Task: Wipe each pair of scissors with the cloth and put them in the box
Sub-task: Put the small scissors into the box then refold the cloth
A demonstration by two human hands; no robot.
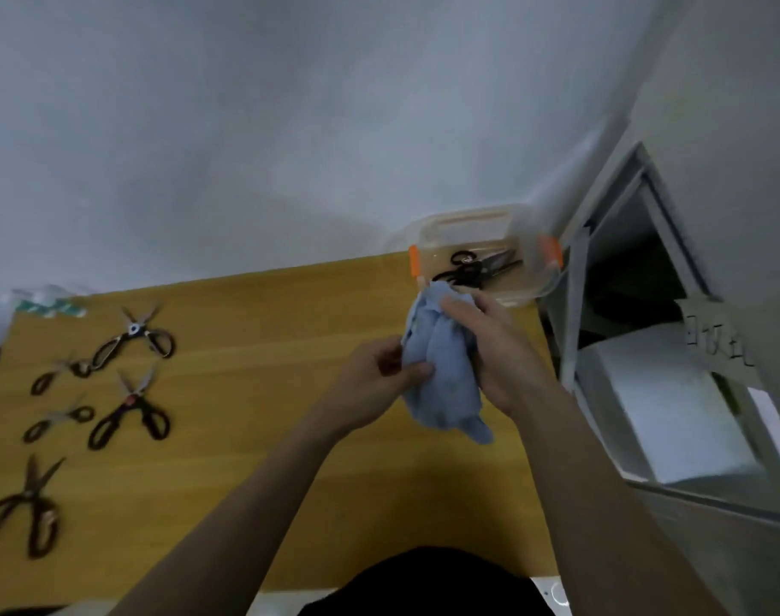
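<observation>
A blue cloth (443, 375) hangs bunched between both hands above the right part of the wooden table (254, 393). My left hand (374, 384) pinches its left side. My right hand (503, 353) is wrapped around its right side. Whether scissors lie inside the cloth is hidden. Behind the hands stands a clear box (530, 251) with orange clips, holding black scissors (472, 269). Several pairs lie on the table's left: one at the back (132, 337), one in the middle (132, 415), two small ones (59, 375) (57, 422), and a large pair (28, 513) near the front.
A grey metal cabinet (623, 242) with an open compartment stands right of the table, with a white block (672, 402) inside. A wrapped packet (45, 302) lies at the table's back left corner. The white wall runs behind.
</observation>
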